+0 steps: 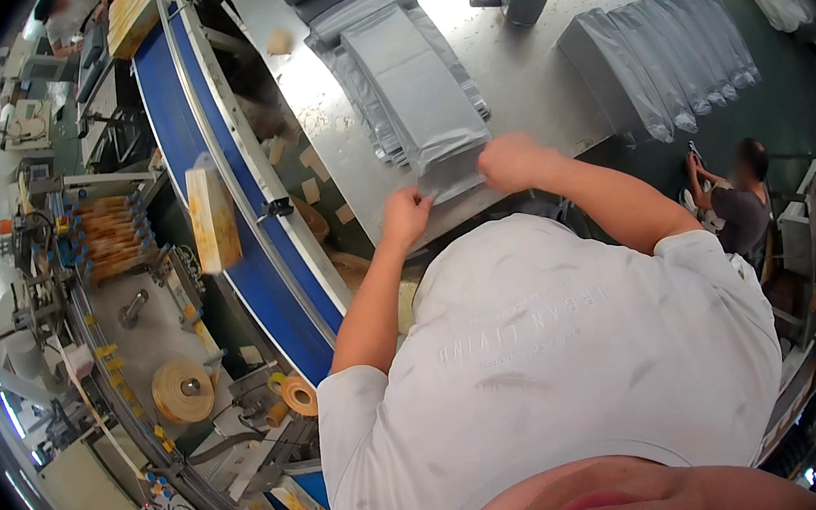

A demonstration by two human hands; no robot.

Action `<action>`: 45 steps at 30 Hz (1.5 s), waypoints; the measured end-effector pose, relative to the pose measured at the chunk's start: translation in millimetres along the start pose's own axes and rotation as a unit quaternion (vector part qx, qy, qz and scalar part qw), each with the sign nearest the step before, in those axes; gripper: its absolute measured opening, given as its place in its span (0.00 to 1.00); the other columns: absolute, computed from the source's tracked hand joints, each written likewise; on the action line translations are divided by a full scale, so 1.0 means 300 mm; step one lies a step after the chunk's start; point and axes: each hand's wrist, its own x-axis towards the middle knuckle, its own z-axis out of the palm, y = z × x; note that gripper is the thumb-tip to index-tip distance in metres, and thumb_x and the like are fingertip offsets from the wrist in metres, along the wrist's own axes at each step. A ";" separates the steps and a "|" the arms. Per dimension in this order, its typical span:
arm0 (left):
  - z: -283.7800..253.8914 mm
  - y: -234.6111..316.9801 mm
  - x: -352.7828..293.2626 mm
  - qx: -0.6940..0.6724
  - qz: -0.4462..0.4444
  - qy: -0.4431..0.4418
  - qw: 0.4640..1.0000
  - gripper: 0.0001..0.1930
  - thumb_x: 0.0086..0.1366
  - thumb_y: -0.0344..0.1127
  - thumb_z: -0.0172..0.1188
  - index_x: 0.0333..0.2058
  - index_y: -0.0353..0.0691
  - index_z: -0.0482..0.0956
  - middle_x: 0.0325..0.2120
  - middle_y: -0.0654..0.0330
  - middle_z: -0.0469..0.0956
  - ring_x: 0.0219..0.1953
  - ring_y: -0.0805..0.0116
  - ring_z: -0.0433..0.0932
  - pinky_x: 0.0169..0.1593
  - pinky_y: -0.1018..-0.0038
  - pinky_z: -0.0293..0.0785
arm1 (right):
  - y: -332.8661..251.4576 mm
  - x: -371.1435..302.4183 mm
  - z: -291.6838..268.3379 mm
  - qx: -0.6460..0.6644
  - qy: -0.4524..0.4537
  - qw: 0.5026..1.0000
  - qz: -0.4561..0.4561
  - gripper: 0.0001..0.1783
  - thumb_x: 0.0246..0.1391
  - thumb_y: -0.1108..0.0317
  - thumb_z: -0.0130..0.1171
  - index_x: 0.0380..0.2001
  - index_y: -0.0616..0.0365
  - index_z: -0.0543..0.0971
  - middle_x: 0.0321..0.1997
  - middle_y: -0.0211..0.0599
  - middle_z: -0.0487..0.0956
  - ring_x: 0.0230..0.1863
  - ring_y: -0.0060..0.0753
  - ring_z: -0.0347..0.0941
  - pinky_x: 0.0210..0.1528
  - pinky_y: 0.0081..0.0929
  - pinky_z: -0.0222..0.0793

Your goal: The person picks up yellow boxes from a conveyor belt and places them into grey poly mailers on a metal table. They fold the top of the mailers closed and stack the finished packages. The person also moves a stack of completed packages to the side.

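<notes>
L hand & R hand pinch grey bag, fingers prob. nearly closed; shirt lettered.

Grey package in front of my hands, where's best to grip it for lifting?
Probably best: grip the grey package by its two long sides, left hand from the left, right hand from the right. It looks long and boxy, pointing away from you, while its near end is a loose flap that could give.
</notes>
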 end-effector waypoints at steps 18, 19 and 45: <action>0.169 0.008 -0.122 -0.245 0.014 0.080 0.966 0.06 0.64 0.29 0.66 0.36 0.31 0.84 0.32 0.49 0.82 0.34 0.55 0.82 0.41 0.64 0.78 | -0.088 -0.026 0.345 0.325 0.171 0.930 -0.003 0.06 0.54 0.66 0.68 0.35 0.51 0.81 0.33 0.36 0.82 0.32 0.48 0.81 0.36 0.44 0.76; 0.169 0.023 -0.123 -0.237 0.039 0.096 0.966 0.06 0.63 0.29 0.67 0.36 0.31 0.85 0.33 0.48 0.82 0.36 0.50 0.83 0.43 0.62 0.79 | -0.099 -0.004 0.319 0.300 0.225 0.927 -0.023 0.07 0.54 0.68 0.68 0.36 0.51 0.80 0.33 0.36 0.80 0.33 0.49 0.80 0.37 0.44 0.76; 0.135 0.135 -0.073 -0.105 0.155 0.155 0.970 0.03 0.60 0.24 0.66 0.34 0.34 0.84 0.31 0.52 0.81 0.31 0.54 0.81 0.36 0.65 0.77 | 0.035 0.048 0.297 0.335 0.120 0.929 -0.099 0.08 0.54 0.68 0.66 0.35 0.55 0.78 0.34 0.40 0.80 0.36 0.48 0.79 0.38 0.42 0.74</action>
